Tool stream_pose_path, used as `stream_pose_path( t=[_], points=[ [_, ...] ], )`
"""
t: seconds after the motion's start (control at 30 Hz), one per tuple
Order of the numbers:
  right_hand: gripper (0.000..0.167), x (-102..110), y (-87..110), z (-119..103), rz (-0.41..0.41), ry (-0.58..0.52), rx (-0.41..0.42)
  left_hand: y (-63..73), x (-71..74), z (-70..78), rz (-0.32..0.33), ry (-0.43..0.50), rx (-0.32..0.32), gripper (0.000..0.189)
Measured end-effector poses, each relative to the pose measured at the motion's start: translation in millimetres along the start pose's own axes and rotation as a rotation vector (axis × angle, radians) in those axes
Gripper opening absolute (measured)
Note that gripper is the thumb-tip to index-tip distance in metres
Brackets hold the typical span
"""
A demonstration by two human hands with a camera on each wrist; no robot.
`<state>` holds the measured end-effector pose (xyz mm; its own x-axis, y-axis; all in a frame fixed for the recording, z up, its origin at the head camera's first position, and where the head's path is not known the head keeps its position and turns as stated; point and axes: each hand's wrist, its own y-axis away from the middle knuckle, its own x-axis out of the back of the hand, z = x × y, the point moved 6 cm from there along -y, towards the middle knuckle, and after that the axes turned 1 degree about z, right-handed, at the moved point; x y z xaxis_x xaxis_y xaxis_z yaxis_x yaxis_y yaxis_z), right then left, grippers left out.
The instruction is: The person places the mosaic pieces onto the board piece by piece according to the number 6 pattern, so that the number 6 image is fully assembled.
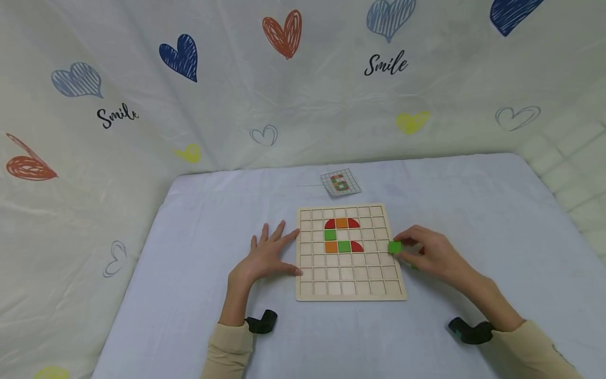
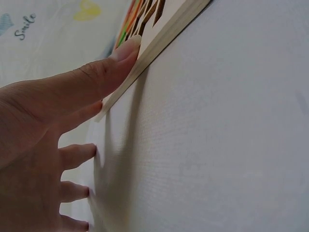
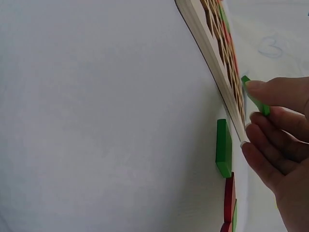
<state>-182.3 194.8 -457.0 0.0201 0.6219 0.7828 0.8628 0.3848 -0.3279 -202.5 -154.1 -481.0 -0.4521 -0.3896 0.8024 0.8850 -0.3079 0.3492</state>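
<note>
A wooden grid board [image 1: 334,288] lies on the table, with red quarter-round, orange square and green square tiles in some upper cells. My left hand [image 1: 265,258] has its fingers spread, thumb and index fingertip at the board's left edge. In the left wrist view the thumb [image 2: 104,72] rests on the board's rim. My right hand [image 1: 433,252] pinches a green square tile [image 1: 395,247] over the board's right edge. The same tile [image 3: 256,96] shows between thumb and fingers in the right wrist view.
Beside the board's right edge, another green tile [image 3: 223,147] and some red tiles [image 3: 229,198] lie on the table, mostly hidden by my hand in the head view. A card [image 1: 341,182] with a printed coloured grid pattern lies beyond the board. A heart-printed cloth [image 1: 322,89] hangs behind.
</note>
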Motion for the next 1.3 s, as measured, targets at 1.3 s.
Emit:
stream_pose_path(
  t=[1.3],
  points=[
    [0.029,-53.7,-25.6,-34.6,-0.216,-0.097,-0.008,-0.9,0.2,-0.4,-0.002,0.003,0.01,0.099]
  ],
)
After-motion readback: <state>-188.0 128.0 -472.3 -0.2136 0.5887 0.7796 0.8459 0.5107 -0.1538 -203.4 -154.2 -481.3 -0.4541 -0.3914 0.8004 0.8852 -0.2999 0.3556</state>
